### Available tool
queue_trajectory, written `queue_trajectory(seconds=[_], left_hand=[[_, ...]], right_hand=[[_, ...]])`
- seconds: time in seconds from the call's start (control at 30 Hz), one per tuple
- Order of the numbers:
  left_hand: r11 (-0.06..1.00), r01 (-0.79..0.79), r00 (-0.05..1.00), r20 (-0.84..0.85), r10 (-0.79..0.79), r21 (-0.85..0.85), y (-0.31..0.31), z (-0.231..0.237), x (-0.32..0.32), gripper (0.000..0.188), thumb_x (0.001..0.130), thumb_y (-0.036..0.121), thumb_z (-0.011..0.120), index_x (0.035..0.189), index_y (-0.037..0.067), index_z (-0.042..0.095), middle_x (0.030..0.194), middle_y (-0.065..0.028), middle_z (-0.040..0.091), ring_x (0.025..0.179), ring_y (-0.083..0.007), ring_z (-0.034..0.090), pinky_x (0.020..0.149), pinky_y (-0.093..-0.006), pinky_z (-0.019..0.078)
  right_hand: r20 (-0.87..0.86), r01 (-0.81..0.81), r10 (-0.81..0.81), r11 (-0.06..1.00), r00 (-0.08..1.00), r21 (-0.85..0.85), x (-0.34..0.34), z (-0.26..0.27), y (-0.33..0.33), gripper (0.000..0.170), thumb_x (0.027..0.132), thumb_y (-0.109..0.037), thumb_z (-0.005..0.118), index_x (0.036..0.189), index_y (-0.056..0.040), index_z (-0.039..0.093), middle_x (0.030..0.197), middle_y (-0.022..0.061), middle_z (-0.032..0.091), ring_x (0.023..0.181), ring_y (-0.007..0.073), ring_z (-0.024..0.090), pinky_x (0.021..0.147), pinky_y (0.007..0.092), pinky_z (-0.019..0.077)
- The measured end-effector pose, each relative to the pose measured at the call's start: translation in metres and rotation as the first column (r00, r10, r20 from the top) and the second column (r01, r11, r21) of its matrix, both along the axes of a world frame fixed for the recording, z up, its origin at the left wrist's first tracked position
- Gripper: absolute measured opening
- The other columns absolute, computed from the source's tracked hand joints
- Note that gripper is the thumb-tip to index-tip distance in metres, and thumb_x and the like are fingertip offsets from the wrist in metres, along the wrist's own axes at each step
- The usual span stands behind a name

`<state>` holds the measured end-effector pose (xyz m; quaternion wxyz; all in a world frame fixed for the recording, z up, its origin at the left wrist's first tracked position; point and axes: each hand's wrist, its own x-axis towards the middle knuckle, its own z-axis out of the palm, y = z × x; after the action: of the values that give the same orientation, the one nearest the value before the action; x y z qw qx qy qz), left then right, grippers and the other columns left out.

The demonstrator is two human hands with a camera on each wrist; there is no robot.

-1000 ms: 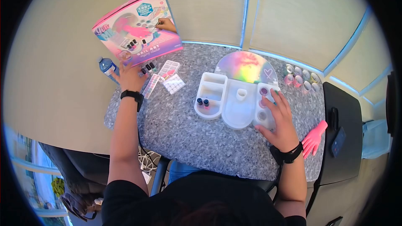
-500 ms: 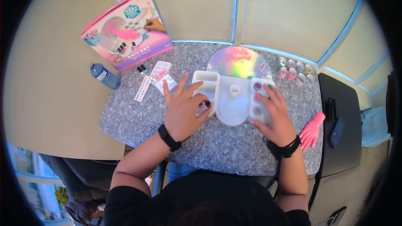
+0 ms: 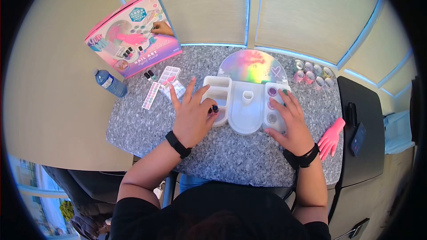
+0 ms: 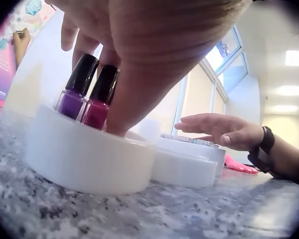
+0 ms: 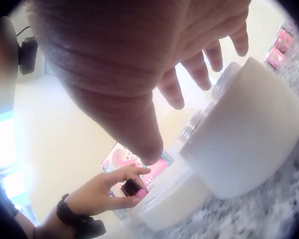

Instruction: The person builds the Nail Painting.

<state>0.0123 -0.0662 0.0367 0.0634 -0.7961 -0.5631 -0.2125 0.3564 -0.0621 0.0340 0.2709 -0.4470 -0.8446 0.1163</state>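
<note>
My left hand is over the left section of a white tray, thumb and index finger pinching around a dark-capped nail polish bottle, mostly hidden by the fingers. In the left wrist view a purple polish bottle and a magenta one stand leaning in that section, close beside the thumb. My right hand spreads its fingers over the tray's right section, close above small round glitter pots. In the right wrist view its fingers are straight and hold nothing.
Two polish bottles, a nail sheet and a clear compartment case lie at the left, near a water bottle and the kit box. A pink model hand and several small cups are at the right.
My left hand has come from the polish bottles by the box to the tray's left section; one bottle fewer stands by the box. The right hand has stayed over the pots.
</note>
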Motion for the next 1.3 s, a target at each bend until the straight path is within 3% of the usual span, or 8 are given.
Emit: queue_trajectory(seconds=[0.43, 0.63, 0.73, 0.8, 0.93, 0.97, 1.03, 1.3], left_hand=[[0.998, 0.031, 0.999, 0.046, -0.029, -0.06, 0.01, -0.007, -0.015, 0.029, 0.081, 0.026, 0.098, 0.103, 0.021, 0.08, 0.156, -0.0024, 0.067, 0.167, -0.0399, 0.036, 0.132, -0.0809, -0.0019], [0.994, 0.023, 0.993, 0.12, -0.011, -0.104, 0.004, 0.007, -0.016, 0.039, 0.082, 0.025, 0.097, 0.116, 0.021, 0.078, 0.155, -0.0023, 0.068, 0.165, -0.0388, 0.041, 0.134, -0.0773, -0.0014], [0.992, 0.055, 0.961, 0.277, -0.02, -0.118, 0.012, 0.023, -0.036, 0.045, 0.083, 0.025, 0.097, 0.123, 0.019, 0.077, 0.15, -0.0053, 0.072, 0.157, -0.0372, 0.053, 0.134, -0.0731, 0.0127], [0.994, -0.11, 0.913, 0.397, 0.093, 0.021, 0.03, 0.042, -0.07, 0.047, 0.085, 0.027, 0.097, 0.126, 0.018, 0.077, 0.141, -0.0075, 0.077, 0.143, -0.0355, 0.065, 0.127, -0.0693, 0.0298], [0.805, -0.567, 0.824, 0.105, 0.557, 0.174, 0.069, 0.035, -0.148, 0.049, 0.091, 0.04, 0.092, 0.133, 0.017, 0.079, 0.13, -0.0084, 0.083, 0.127, -0.032, 0.074, 0.114, -0.0606, 0.041], [0.806, -0.566, 0.824, 0.106, 0.556, 0.175, 0.079, 0.031, -0.163, 0.049, 0.091, 0.04, 0.092, 0.133, 0.017, 0.079, 0.13, -0.0084, 0.083, 0.127, -0.032, 0.074, 0.114, -0.0606, 0.041], [0.683, -0.728, 0.684, -0.131, 0.718, -0.057, 0.095, 0.017, -0.193, 0.053, 0.089, 0.046, 0.092, 0.133, 0.019, 0.081, 0.13, -0.0086, 0.083, 0.127, -0.0311, 0.074, 0.112, -0.0583, 0.0416], [0.656, -0.744, 0.646, -0.379, 0.662, -0.123, 0.112, 0.001, -0.212, 0.051, 0.087, 0.048, 0.091, 0.133, 0.027, 0.083, 0.127, -0.0048, 0.084, 0.126, -0.0313, 0.074, 0.108, -0.0584, 0.0416]], right_hand=[[0.006, -0.008, 0.008, 1.0, 1.0, -0.007, -0.002, 0.0, -0.001, 0.085, 0.084, -0.023, 0.094, 0.161, -0.0123, 0.06, 0.177, 0.0232, 0.043, 0.163, 0.0526, 0.036, 0.135, 0.0628, 0.03], [0.009, -0.014, 0.014, 1.0, 1.0, -0.003, -0.002, -0.002, 0.0, 0.085, 0.084, -0.023, 0.095, 0.161, -0.0125, 0.06, 0.177, 0.0233, 0.043, 0.163, 0.0526, 0.036, 0.134, 0.0633, 0.0301], [0.015, -0.008, 0.008, 1.0, 1.0, 0.001, -0.002, -0.003, 0.0, 0.085, 0.084, -0.023, 0.095, 0.161, -0.0121, 0.06, 0.177, 0.023, 0.042, 0.163, 0.0526, 0.036, 0.134, 0.063, 0.0305], [0.01, -0.006, 0.006, 1.0, 1.0, -0.002, -0.002, -0.005, -0.001, 0.085, 0.084, -0.023, 0.095, 0.161, -0.0119, 0.06, 0.177, 0.0228, 0.043, 0.163, 0.0526, 0.036, 0.134, 0.0628, 0.0306], [0.011, -0.013, 0.012, 1.0, 1.0, 0.002, -0.001, -0.001, -0.001, 0.086, 0.083, -0.023, 0.095, 0.161, -0.0119, 0.06, 0.177, 0.0222, 0.043, 0.163, 0.0523, 0.037, 0.134, 0.0623, 0.031], [0.011, -0.011, 0.011, 1.0, 1.0, 0.003, -0.001, -0.001, 0.0, 0.086, 0.083, -0.023, 0.095, 0.161, -0.0119, 0.06, 0.177, 0.0222, 0.043, 0.163, 0.0523, 0.037, 0.134, 0.0623, 0.031], [0.004, -0.014, 0.014, 1.0, 1.0, 0.013, -0.001, -0.002, 0.0, 0.086, 0.083, -0.023, 0.096, 0.161, -0.012, 0.06, 0.177, 0.0224, 0.043, 0.163, 0.0522, 0.036, 0.134, 0.0624, 0.031], [-0.011, 0.001, -0.001, 1.0, 1.0, 0.007, 0.0, 0.0, -0.001, 0.085, 0.083, -0.023, 0.096, 0.16, -0.0121, 0.061, 0.176, 0.0229, 0.044, 0.163, 0.0524, 0.037, 0.134, 0.0633, 0.0307]])
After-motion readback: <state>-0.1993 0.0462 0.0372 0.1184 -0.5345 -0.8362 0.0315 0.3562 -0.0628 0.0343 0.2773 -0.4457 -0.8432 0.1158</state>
